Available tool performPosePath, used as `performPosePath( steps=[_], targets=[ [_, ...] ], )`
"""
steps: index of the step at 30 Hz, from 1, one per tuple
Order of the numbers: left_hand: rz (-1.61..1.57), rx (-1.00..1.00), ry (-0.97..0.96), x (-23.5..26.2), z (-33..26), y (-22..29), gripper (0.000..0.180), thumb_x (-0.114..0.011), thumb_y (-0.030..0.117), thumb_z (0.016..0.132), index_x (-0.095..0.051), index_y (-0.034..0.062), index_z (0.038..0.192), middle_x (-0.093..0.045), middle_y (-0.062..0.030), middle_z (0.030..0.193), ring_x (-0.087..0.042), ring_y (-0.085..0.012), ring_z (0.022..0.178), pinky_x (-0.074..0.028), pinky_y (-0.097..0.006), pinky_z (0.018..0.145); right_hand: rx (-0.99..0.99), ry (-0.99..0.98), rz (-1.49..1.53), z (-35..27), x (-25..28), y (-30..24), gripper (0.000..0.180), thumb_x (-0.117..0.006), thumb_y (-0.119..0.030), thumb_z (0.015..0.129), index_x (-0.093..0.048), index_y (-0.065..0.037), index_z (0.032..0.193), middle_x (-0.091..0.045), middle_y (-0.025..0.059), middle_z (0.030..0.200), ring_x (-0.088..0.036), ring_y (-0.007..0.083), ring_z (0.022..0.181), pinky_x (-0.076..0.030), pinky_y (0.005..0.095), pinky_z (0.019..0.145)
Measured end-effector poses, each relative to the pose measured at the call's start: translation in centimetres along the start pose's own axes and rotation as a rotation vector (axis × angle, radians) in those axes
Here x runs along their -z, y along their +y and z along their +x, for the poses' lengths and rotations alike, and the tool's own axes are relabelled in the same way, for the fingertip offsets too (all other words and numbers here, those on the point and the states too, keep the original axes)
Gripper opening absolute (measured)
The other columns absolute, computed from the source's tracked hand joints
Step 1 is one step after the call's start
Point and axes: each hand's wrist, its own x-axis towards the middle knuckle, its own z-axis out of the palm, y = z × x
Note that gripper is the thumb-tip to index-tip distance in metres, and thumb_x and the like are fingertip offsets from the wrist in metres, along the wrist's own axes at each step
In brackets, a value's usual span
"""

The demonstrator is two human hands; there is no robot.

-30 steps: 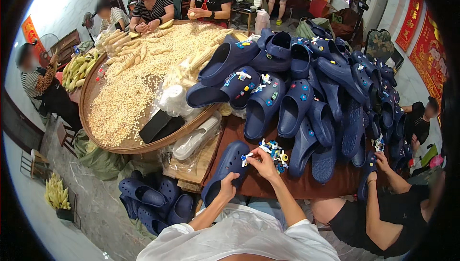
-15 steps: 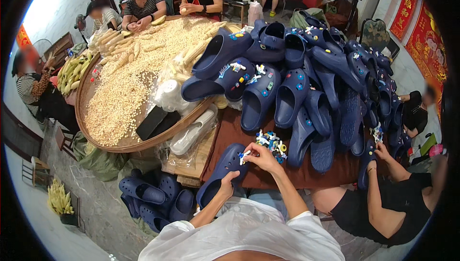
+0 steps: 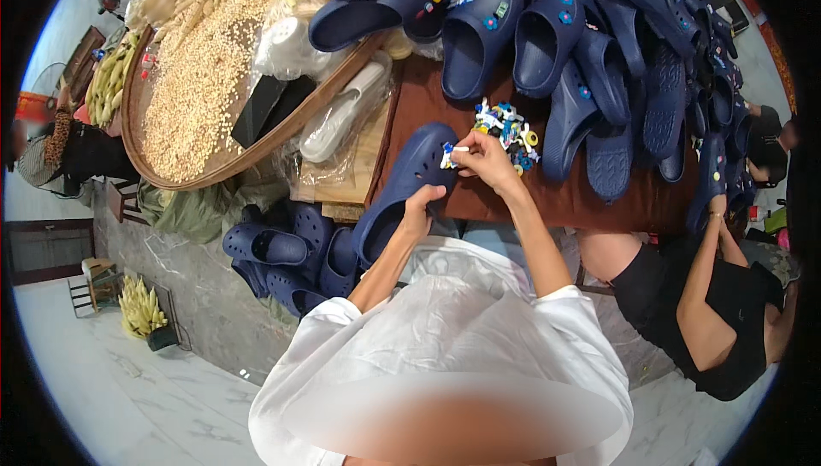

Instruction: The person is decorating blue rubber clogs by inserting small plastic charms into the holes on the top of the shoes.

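A navy foam clog (image 3: 409,167) with round holes in its toe lies tilted at the cloth's front edge. My left hand (image 3: 419,212) grips its side near the opening, thumb uppermost. With thumb and forefinger, my right hand (image 3: 487,162) pinches a small white-and-blue shoe charm (image 3: 450,155) against the holed top of the clog. Whether the charm's stem sits in a hole is hidden. Just beyond my right hand is a heap of colourful charms (image 3: 510,130) on the brown cloth (image 3: 479,208).
Navy clogs with charms (image 3: 547,38) are piled at the far right. Plain navy clogs (image 3: 286,252) lie at lower left. A round tray's rim (image 3: 256,165) encloses corn kernels and a black phone-like slab (image 3: 269,114). A white slipper (image 3: 346,111) lies beside it. Another person (image 3: 710,312) holds a clog at right.
The view has tilted down, so the table appears higher and the people behind it are mostly cut off. My hands keep the same hold on clog and charm.
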Motion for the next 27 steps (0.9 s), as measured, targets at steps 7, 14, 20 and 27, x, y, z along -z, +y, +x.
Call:
performPosePath(
  steps=[7,14,20,27],
  targets=[
    [-0.308,-0.099,-0.006,-0.1,0.1,-1.3,0.043,-0.058,0.010,0.080,-0.059,-0.0037,0.121,-0.067,-0.0111,0.112,-0.064,-0.0224,0.103,-0.050,-0.035,0.094,-0.134,0.068,0.079,-0.7,-1.0,0.8,0.021,-0.075,-0.017,0.089,-0.062,-0.006,0.101,-0.064,0.0008,0.087,-0.063,0.0078,0.077,-0.060,0.0238,0.064],
    [-0.368,-0.126,0.074,-1.1,-0.5,-1.1,0.049,-0.056,0.010,0.079,-0.055,-0.0046,0.126,-0.065,-0.0142,0.117,-0.065,-0.0258,0.104,-0.053,-0.038,0.095,0.049,0.118,0.089,-1.1,-1.9,0.8,0.026,-0.077,-0.011,0.086,-0.060,-0.003,0.103,-0.063,0.0010,0.084,-0.063,0.0084,0.072,-0.055,0.0216,0.061],
    [-0.398,-0.082,0.097,-0.9,-0.5,-0.7,0.055,-0.056,0.013,0.077,-0.054,-0.0031,0.130,-0.064,-0.0154,0.120,-0.065,-0.0277,0.108,-0.052,-0.040,0.098,0.267,0.179,-0.305,-0.6,-1.5,1.8,0.023,-0.080,-0.011,0.079,-0.064,-0.001,0.093,-0.058,0.0078,0.092,-0.057,0.0157,0.084,-0.049,0.0298,0.075],
    [-0.435,-0.091,0.079,-0.7,-0.2,-1.0,0.055,-0.054,0.013,0.076,-0.055,-0.0025,0.128,-0.064,-0.0145,0.118,-0.065,-0.0274,0.107,-0.053,-0.040,0.096,0.374,0.457,-0.430,-1.0,-4.4,3.6,0.022,-0.078,-0.018,0.084,-0.062,-0.004,0.092,-0.054,0.0056,0.093,-0.056,0.0162,0.085,-0.048,0.0293,0.069]
  ],
)
